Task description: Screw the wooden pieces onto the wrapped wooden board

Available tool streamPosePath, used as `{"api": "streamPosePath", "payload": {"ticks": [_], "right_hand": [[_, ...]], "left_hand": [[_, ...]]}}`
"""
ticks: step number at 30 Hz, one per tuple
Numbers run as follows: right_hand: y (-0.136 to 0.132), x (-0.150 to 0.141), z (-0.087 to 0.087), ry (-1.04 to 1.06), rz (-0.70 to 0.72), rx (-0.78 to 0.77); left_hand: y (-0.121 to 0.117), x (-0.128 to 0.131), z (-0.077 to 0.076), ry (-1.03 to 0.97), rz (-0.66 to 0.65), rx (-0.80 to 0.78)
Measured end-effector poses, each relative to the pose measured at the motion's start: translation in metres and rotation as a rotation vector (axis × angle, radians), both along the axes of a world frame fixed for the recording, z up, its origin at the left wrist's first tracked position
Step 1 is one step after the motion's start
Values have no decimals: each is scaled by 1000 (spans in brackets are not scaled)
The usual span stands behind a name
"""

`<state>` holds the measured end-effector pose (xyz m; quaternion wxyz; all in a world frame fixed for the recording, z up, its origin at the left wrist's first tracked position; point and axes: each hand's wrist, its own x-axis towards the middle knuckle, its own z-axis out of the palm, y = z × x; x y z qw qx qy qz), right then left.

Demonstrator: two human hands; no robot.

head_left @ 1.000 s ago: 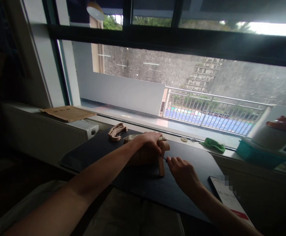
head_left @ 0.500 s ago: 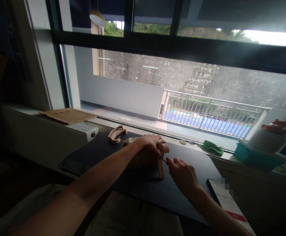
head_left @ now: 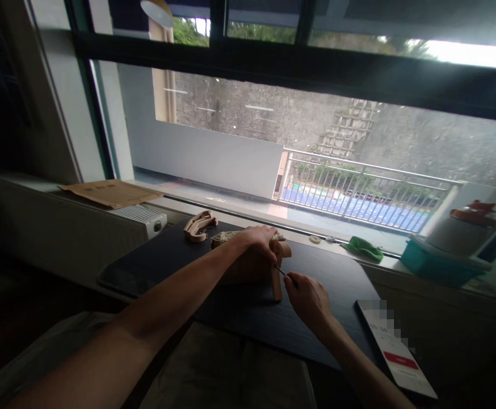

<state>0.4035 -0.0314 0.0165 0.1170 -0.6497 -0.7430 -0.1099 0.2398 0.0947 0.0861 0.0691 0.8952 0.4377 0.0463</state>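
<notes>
A tan wooden model (head_left: 248, 267) stands on the dark table (head_left: 248, 309) in front of the window. My left hand (head_left: 259, 241) lies over its top with the fingers curled down on it. My right hand (head_left: 307, 296) is just to the right, pinched on a thin dark tool (head_left: 281, 272) whose tip touches the model's side next to an upright wooden piece (head_left: 277, 283). A second loose wooden part (head_left: 197, 225) lies at the table's far left corner.
A phone (head_left: 395, 352) with a lit screen lies at the table's right edge. On the sill sit a green cloth (head_left: 364, 249), a teal tray (head_left: 437, 267), brown cardboard (head_left: 109, 193) and a white device (head_left: 139, 218).
Both hands have stayed on the model and the tool; only the view has shifted slightly.
</notes>
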Motion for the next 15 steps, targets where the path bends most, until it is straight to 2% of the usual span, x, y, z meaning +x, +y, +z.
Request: {"api": "streamPosePath", "payload": {"ticks": [4,9,12,15], "right_hand": [[-1,1,8,12,21,4],[-10,2,21,-22,160,11],[-12,2,20,30,229,-16],[-7,2,12,182,213,-38]], "left_hand": [[-3,-1,3,-16,-16,-4],[-4,-2,2,-47,-22,-19],[-4,-2,2,-73,-12,-38],[-1,-1,0,-106,-8,-61]]}}
